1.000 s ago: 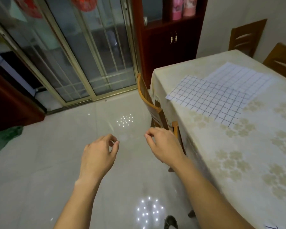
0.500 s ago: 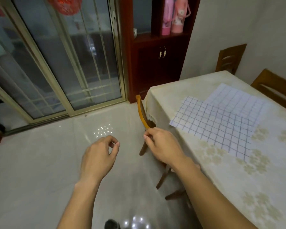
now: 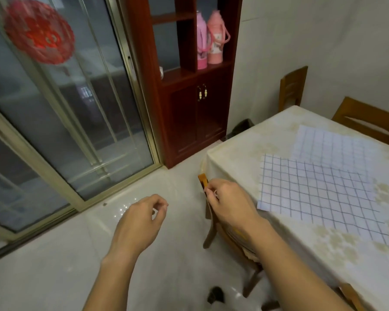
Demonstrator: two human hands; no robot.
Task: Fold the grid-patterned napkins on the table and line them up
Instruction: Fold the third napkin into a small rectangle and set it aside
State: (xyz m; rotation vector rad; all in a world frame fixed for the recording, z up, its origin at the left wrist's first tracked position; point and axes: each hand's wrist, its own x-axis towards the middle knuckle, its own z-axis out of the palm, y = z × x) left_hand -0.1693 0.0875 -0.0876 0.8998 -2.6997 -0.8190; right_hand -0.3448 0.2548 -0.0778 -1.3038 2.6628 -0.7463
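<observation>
Napkins (image 3: 319,194), grid-patterned, sit closer now at three o'clock, still unfolded; left hand (image 3: 139,223) and right hand (image 3: 231,205), loosely curled, hold nothing.

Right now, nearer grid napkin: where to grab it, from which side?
Pinch the nearer napkin at its corner closest to the right hand, coming in from the table edge beside the chair. It lies flat and unfolded, so only edges and corners can be lifted; its far side overlaps the other napkin, so pulling there would likely drag both.
</observation>
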